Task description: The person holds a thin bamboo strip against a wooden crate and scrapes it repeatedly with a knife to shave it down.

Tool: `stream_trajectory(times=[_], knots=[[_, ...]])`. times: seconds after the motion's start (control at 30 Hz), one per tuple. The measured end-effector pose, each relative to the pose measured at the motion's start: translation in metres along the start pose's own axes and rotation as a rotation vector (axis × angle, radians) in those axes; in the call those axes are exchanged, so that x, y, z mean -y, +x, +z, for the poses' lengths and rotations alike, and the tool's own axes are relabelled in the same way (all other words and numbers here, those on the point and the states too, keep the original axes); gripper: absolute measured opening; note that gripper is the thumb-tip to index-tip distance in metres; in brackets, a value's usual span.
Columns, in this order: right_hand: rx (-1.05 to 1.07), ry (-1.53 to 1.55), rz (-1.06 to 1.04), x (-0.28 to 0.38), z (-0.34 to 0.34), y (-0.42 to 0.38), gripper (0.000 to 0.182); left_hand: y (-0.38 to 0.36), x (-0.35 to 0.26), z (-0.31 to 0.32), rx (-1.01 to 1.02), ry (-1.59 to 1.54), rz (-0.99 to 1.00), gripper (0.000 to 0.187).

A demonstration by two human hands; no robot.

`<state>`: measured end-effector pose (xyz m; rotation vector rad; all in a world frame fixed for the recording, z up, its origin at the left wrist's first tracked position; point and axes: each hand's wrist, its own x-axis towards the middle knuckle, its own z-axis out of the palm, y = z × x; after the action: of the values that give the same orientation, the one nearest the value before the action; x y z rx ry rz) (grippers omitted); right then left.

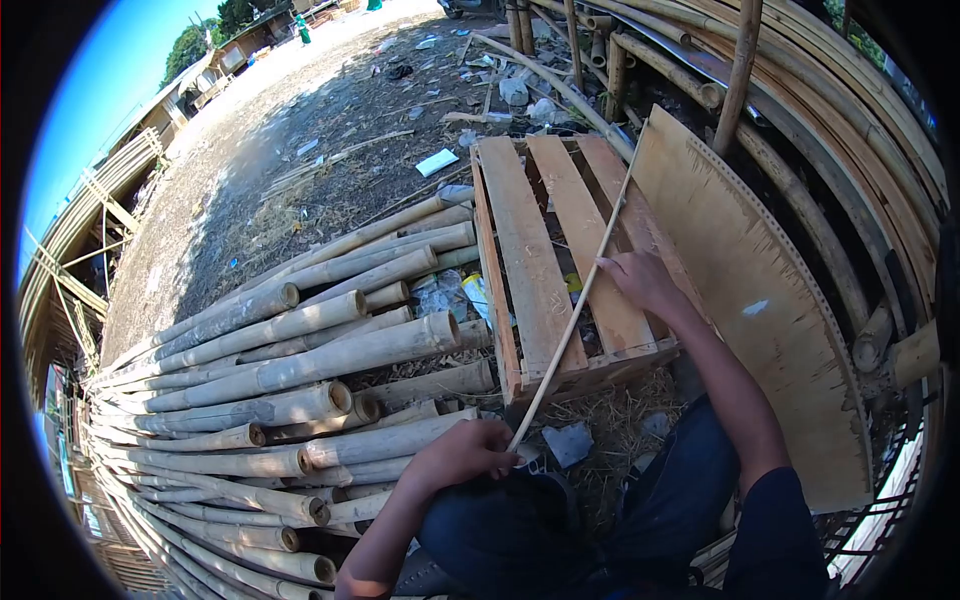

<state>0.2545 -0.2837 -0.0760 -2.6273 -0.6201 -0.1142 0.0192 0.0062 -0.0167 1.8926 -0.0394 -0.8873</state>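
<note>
A long, thin bamboo stick (566, 338) slants across a wooden crate (512, 235) made of pale slats. My right hand (640, 280) is closed on the stick about midway, above the crate's slats. Near its lower end, my left hand (470, 455) has fingers bent together around the stick, just in front of my knee. The stick's upper end reaches the top of a plywood sheet (750, 310), which leans at the right of the crate. Bent fingers partly hide where each hand meets the stick.
Many cut bamboo poles (350, 345) lie stacked on the left, their ends towards the crate. More long poles (800, 90) rest on a bamboo rack at the upper right. Litter and a white block (436, 162) are scattered on the dirt ground (350, 190).
</note>
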Motion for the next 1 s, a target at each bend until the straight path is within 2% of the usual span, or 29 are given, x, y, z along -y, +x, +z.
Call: stream_trajectory(times=[0.13,0.23,0.3,0.4,0.47,0.53,0.6,0.63,0.7,0.77,0.9,0.93,1.0], knots=[[0.038,0.036,-0.081,0.015,-0.007,-0.022,0.049,-0.002,-0.004,0.001,0.007,0.002,-0.005,0.024],[0.022,-0.040,-0.020,-0.007,-0.017,-0.016,0.050,-0.002,-0.006,-0.002,0.067,0.097,0.020,0.027],[-0.112,-0.160,0.189,-0.042,-0.021,0.001,0.053,-0.003,-0.008,-0.003,0.117,0.181,0.046,0.029],[-0.125,-0.140,0.273,-0.063,-0.016,0.002,0.055,-0.007,-0.009,-0.002,0.069,0.157,0.038,0.031],[-0.084,-0.081,0.221,-0.057,-0.015,-0.004,0.054,-0.006,-0.008,-0.001,0.043,0.222,0.034,0.026],[-0.043,-0.025,0.177,-0.031,-0.024,-0.013,0.053,-0.005,-0.009,-0.001,0.041,0.160,0.031,0.027],[0.117,0.027,0.009,-0.002,-0.032,-0.017,0.051,-0.002,-0.009,-0.002,0.043,0.100,0.030,0.028],[0.119,0.028,0.011,0.001,-0.028,-0.017,0.051,-0.001,-0.007,-0.002,0.050,0.113,0.041,0.029],[0.081,0.055,-0.117,0.003,-0.016,-0.016,0.052,-0.002,-0.008,-0.003,0.056,0.127,0.048,0.029],[0.033,0.021,-0.035,-0.013,-0.011,0.001,0.052,-0.008,-0.014,-0.003,0.084,0.240,0.047,0.030],[-0.113,-0.002,0.172,-0.042,-0.023,0.017,0.051,-0.006,-0.006,-0.001,0.060,0.232,0.059,0.030],[-0.118,0.001,0.169,-0.039,-0.022,0.016,0.051,-0.005,-0.004,-0.001,0.045,0.209,0.050,0.029],[0.026,0.143,0.067,-0.026,-0.014,0.003,0.051,-0.005,-0.003,-0.002,0.029,0.181,0.039,0.029]])
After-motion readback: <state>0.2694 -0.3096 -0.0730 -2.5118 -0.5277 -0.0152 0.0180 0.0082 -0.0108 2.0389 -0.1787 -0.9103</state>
